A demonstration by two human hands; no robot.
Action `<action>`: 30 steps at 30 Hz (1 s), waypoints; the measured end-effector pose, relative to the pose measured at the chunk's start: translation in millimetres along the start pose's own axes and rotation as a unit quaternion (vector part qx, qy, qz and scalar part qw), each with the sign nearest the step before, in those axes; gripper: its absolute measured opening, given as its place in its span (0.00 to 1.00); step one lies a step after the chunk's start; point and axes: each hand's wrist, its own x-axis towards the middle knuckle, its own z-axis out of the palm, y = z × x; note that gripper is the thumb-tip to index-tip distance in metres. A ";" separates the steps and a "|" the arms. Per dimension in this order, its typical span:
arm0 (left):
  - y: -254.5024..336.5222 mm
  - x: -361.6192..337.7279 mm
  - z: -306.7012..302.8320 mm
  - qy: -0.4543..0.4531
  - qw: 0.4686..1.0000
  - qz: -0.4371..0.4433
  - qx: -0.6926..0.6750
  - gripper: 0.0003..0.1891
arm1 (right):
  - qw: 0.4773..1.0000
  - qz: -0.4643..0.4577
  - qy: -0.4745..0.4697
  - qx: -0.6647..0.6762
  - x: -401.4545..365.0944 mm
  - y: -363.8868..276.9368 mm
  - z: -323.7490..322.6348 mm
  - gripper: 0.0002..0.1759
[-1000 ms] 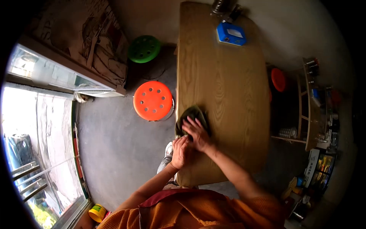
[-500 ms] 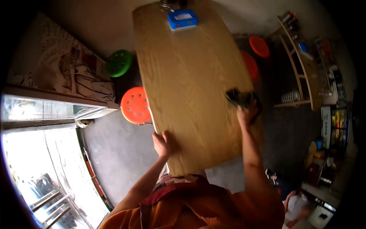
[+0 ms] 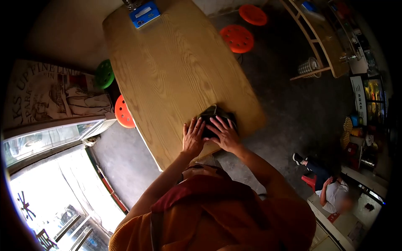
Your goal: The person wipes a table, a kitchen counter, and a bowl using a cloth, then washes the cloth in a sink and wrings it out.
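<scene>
Cloth (image 3: 209, 112) juts forward under splayed right hand (image 3: 226, 136); left hand (image 3: 193, 138) splayed; long axis unclear

L hand (image 3: 193, 136): off tbl (image 3: 176, 71) side, to cloth (image 3: 214, 111) | cloth: → nr end

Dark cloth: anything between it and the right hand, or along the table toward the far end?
Nothing visible between them: the right hand lies spread on the dark cloth. Along the table, nothing visible stands in the way until the blue box at the far end.
</scene>
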 end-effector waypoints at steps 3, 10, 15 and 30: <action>-7.7 63.2 7.3 0.044 0.997 -0.013 0.056 0.32 | 0.999 -0.011 0.028 -0.028 29.5 39.6 -14.7 0.31; -61.6 213.4 -8.4 0.172 0.980 -0.047 0.084 0.26 | 0.990 -0.063 0.112 -0.052 175.0 115.8 -33.3 0.32; -69.6 215.0 -16.2 0.183 0.980 -0.041 0.066 0.23 | 0.988 -0.100 0.109 -0.041 185.5 122.0 -38.0 0.33; 31.2 146.0 7.1 0.130 0.964 -0.229 0.043 0.37 | 0.987 -0.161 -0.014 0.005 160.5 137.5 -56.6 0.38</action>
